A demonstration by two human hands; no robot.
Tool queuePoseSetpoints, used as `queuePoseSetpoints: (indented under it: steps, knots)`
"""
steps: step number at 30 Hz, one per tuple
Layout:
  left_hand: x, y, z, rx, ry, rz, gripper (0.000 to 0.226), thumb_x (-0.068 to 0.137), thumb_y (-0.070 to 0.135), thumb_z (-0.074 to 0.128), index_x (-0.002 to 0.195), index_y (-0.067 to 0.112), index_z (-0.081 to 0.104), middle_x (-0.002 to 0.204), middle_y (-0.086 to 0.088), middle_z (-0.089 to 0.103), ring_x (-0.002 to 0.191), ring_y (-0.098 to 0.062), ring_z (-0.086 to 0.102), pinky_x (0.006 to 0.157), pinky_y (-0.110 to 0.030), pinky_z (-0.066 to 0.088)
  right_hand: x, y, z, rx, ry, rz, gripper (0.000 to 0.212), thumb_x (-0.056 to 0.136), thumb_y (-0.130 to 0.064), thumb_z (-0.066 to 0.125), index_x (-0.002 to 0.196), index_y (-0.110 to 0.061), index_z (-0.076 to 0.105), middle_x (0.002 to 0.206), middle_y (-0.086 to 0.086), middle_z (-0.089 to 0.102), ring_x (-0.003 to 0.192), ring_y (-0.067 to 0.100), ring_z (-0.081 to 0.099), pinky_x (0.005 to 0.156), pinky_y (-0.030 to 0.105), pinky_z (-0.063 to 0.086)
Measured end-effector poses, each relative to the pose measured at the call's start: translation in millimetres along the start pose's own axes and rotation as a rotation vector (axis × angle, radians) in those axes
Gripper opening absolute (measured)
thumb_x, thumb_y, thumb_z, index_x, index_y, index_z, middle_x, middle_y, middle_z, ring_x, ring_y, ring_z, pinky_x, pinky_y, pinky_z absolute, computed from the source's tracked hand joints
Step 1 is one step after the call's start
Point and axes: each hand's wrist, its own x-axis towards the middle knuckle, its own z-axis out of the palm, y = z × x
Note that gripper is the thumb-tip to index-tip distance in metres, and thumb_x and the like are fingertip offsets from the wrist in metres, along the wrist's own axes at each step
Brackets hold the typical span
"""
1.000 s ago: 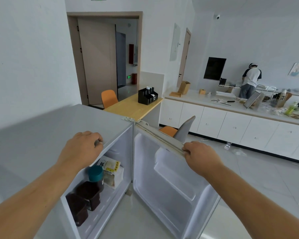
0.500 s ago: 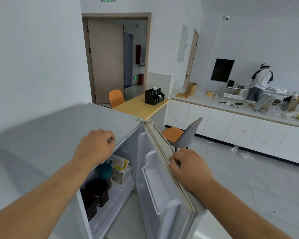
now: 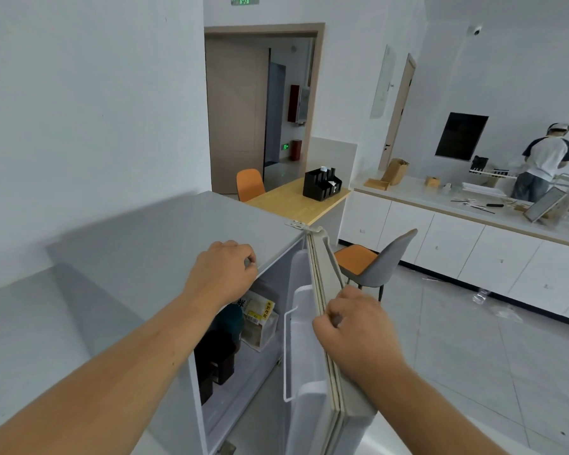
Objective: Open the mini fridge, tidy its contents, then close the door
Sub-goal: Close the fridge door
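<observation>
A grey mini fridge [image 3: 165, 238] stands below me against the wall, its door [image 3: 326, 277] partly open. My right hand [image 3: 352, 326] is shut on the door's top edge. My left hand [image 3: 225, 274] rests curled on the front edge of the fridge top. Inside the fridge I see a white and yellow carton [image 3: 260, 318], a teal-lidded container [image 3: 229, 318] and dark boxes [image 3: 219, 359]. A white wire rail [image 3: 286, 356] lines the inner side of the door.
A grey and orange chair [image 3: 375, 264] stands just beyond the door. A wooden table [image 3: 296, 201] with a black organizer [image 3: 322, 184] is behind the fridge. White cabinets [image 3: 457, 247] run along the right, where a person [image 3: 544, 162] stands at the counter.
The door has swung from wide open toward the fridge, narrowing the gap, with my right hand on its top edge. My left hand stays on the fridge top.
</observation>
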Motion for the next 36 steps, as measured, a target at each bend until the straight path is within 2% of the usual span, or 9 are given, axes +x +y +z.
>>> queuePoseSetpoints:
  steps: [2,4,7,9,11,15,21,30,36]
  knots:
    - [0.0,0.0,0.2,-0.008,0.0,-0.002,0.019,0.096,0.035,0.049,0.103,0.031,0.066,0.101,0.006,0.063,0.094,-0.019,0.052,0.082,-0.042,0.053,0.2,-4.3,3.3,0.049,0.008,0.006,0.008,0.087,-0.033,0.059,0.079,-0.035,0.06,0.083,-0.018,0.057,0.076,0.003,0.054,0.062,0.02,0.042]
    - [0.3,-0.2,0.5,-0.01,-0.003,-0.004,0.019,0.096,0.035,0.049,0.103,0.031,0.066,0.102,0.006,0.063,0.095,-0.019,0.052,0.083,-0.043,0.053,0.4,-8.8,7.0,0.072,0.007,0.02,0.011,0.088,-0.031,0.059,0.097,-0.038,0.059,0.089,-0.021,0.057,0.08,0.0,0.054,0.064,0.019,0.042]
    - [0.8,-0.6,1.5,-0.011,-0.004,-0.007,0.017,0.095,0.036,0.049,0.101,0.031,0.064,0.1,0.006,0.062,0.094,-0.019,0.051,0.082,-0.043,0.053,2.1,-13.7,10.7,0.039,0.01,-0.028,0.008,0.088,-0.029,0.057,0.082,-0.035,0.054,0.079,-0.017,0.056,0.073,0.001,0.053,0.058,0.017,0.038]
    - [1.4,-0.5,2.4,-0.009,-0.002,-0.012,0.015,0.094,0.036,0.049,0.099,0.033,0.063,0.099,0.007,0.061,0.094,-0.019,0.051,0.082,-0.043,0.052,4.5,-12.6,10.1,0.034,-0.016,-0.041,0.012,0.088,-0.029,0.058,0.077,-0.032,0.055,0.076,-0.013,0.057,0.07,0.005,0.055,0.058,0.019,0.043]
    - [2.1,-0.6,3.4,-0.006,0.002,-0.015,0.014,0.094,0.037,0.049,0.098,0.034,0.062,0.098,0.008,0.059,0.093,-0.018,0.05,0.081,-0.042,0.051,5.8,-10.8,8.2,0.038,-0.062,-0.088,0.012,0.09,-0.027,0.057,0.078,-0.031,0.06,0.077,-0.014,0.059,0.073,0.006,0.057,0.063,0.023,0.051]
    - [3.5,-1.6,4.1,-0.008,-0.005,-0.017,0.014,0.092,0.038,0.048,0.096,0.035,0.062,0.096,0.009,0.058,0.093,-0.019,0.05,0.081,-0.042,0.05,6.2,-16.1,12.2,-0.008,-0.099,-0.28,0.014,0.09,-0.03,0.054,0.076,-0.03,0.058,0.076,-0.012,0.055,0.074,0.007,0.053,0.062,0.019,0.045]
    - [3.8,-1.9,4.2,-0.01,0.001,-0.01,0.018,0.092,0.038,0.048,0.098,0.033,0.064,0.099,0.007,0.06,0.094,-0.019,0.05,0.081,-0.043,0.048,14.8,-22.9,26.2,0.045,-0.113,-0.384,0.013,0.092,-0.041,0.056,0.081,-0.034,0.058,0.081,-0.016,0.052,0.083,0.006,0.05,0.072,0.019,0.044]
    - [4.3,-4.8,7.1,-0.019,0.026,0.0,0.022,0.089,0.04,0.046,0.097,0.034,0.065,0.099,0.007,0.061,0.093,-0.018,0.048,0.079,-0.04,0.044,19.8,-33.1,43.4,0.116,-0.062,-0.415,0.019,0.096,-0.041,0.056,0.085,-0.03,0.067,0.092,-0.017,0.054,0.089,0.006,0.049,0.076,0.021,0.045]
    - [5.1,-3.9,6.4,-0.018,0.026,-0.012,0.021,0.086,0.04,0.045,0.094,0.036,0.064,0.098,0.009,0.06,0.092,-0.018,0.047,0.077,-0.039,0.04,27.9,-45.3,55.0,0.11,-0.041,-0.408,0.021,0.096,-0.04,0.058,0.083,-0.027,0.068,0.088,-0.013,0.054,0.087,0.01,0.049,0.074,0.022,0.044]
